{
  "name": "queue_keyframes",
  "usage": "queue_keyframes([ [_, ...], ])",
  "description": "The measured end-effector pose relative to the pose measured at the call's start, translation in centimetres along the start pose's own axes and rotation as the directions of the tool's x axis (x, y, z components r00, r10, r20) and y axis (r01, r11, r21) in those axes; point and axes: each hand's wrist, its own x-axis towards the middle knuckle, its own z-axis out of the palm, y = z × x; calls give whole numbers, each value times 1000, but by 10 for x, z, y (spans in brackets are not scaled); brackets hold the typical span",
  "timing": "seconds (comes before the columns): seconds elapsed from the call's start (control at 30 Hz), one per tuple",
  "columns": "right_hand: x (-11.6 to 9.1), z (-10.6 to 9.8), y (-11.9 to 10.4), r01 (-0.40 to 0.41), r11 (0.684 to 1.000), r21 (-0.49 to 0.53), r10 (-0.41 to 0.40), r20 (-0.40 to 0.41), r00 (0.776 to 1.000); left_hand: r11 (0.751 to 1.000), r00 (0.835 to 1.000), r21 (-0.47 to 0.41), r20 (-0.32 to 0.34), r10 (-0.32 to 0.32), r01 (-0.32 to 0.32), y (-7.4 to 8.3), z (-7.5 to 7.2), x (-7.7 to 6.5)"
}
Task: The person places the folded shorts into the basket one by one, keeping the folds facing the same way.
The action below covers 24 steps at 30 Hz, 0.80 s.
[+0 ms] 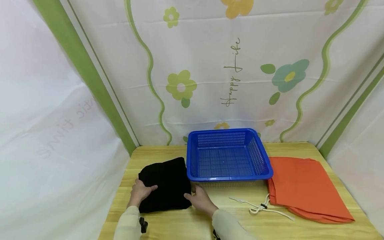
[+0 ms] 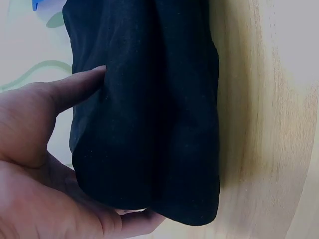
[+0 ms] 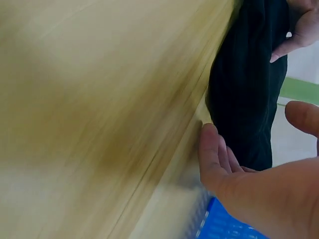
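Pale sleeves point(image 1: 129, 224) enter from the bottom edge of the head view. A printed curtain point(image 1: 204, 43), with flowers and the words "Happy life", fills the upper frame. Below it, a wood-grained worktop point(image 1: 168, 226) spans the lower frame. A blue basket point(image 1: 229, 178) with perforated walls stands at lower centre. The orange cloth bag point(image 1: 303, 186) lies flat at lower right, its left edge against the basket. The black cloth point(image 1: 166, 186) lies left of the basket, between the two hands. The left hand point(image 1: 140, 192) grips its left end, thumb on top and fingers round the edge. The right hand point(image 1: 201, 200) is spread, fingertips at the cloth's right edge, thumb raised in the right wrist view. A white cord point(image 1: 279, 212) with a dark toggle point(image 1: 263, 206) trails beside the bag.
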Motion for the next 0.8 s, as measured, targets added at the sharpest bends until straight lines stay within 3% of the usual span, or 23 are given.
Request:
queue_keyframes([
  [0.2, 11, 12, -1, -50, 991, 125, 48, 12, 999, 996, 1000, -84, 22, -14, 16, -6, -1, 0],
  [0.43, 20, 20, 5, -83, 987, 135, 90, -42, 995, 973, 995, -219, 81, -63, 80, -10, -2, -3],
  [0.6, 23, 21, 7, -101, 982, 161, 109, -40, 993, 962, 988, -238, 113, -107, 132, -10, 0, -1],
  [0.8, 22, 23, 1, -189, 951, 243, 198, -12, 980, 945, 977, -269, 151, -148, 184, -12, 0, -3],
])
